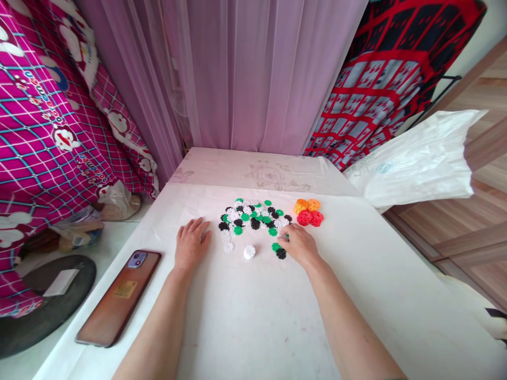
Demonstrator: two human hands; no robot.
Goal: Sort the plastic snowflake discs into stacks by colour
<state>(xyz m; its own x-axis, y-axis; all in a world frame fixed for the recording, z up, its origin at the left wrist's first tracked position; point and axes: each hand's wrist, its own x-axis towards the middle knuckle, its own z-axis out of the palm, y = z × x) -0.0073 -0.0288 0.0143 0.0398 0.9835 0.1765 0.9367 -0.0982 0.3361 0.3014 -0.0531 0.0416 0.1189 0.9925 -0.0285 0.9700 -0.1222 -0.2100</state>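
A loose pile of flower-shaped plastic discs [255, 224] in white, green and black lies spread on the table. In front of it sits a small white stack of such discs [249, 252]. My left hand [192, 243] rests palm down on the tabletop, left of the pile, its fingers stretched out and holding nothing. At the pile's right edge, my right hand [299, 243] has thumb and fingers drawn together among the discs; what they pinch is too small to make out. Close beside those fingertips lie a green disc [275, 247] and a black disc [281, 254].
Orange disc stacks [301, 206] and red disc stacks [304, 217] stand right of the pile. A brown phone [119, 298] lies face down at the table's left side. A white plastic bag [415, 161] hangs over the right edge. Purple curtains [253, 74] close off the back.
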